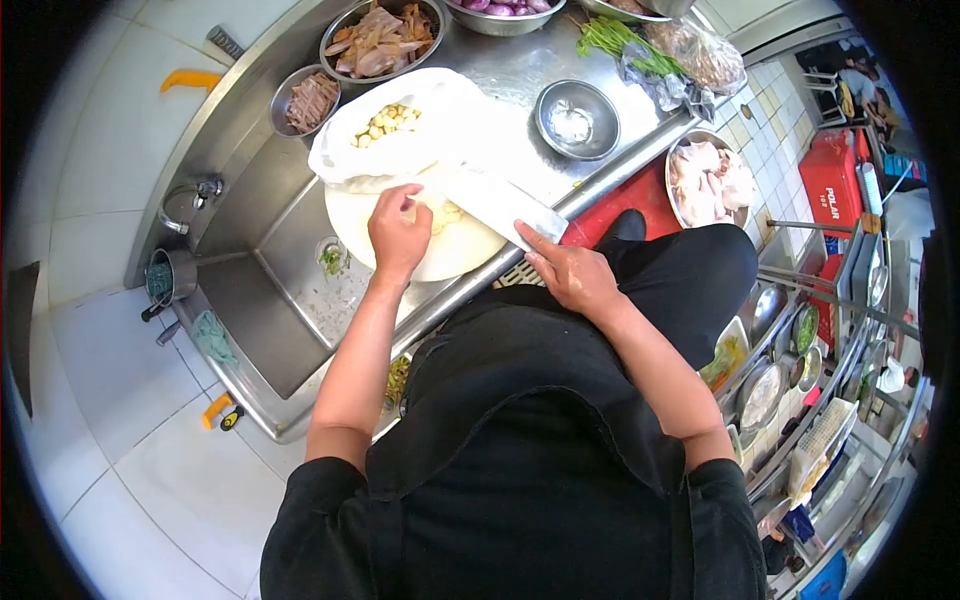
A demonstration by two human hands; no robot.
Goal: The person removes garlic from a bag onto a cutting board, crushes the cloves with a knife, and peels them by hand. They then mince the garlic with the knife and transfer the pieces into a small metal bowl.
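Note:
My right hand [578, 275] grips a cleaver [510, 210], its broad blade lying over the right part of a round white cutting board [350, 225]. Over the board's left side is my left hand [400, 240], with thumb and fingers curled together; anything between the fingertips is too small to make out. Pale yellow pieces [448, 215] lie on the board between this hand and the blade. Just behind the board, an opened white plastic bag [340, 150] contains pale yellow pieces that look like peeled garlic cloves [385, 124].
Left of the board is a steel sink [260, 320] with a tap [190, 205]. Bowls of meat strips [312, 102], shredded meat [380, 45] and shallots [503, 8] line the back. A metal bowl [578, 120] stands right; raw meat [712, 180] sits lower, beyond the counter edge.

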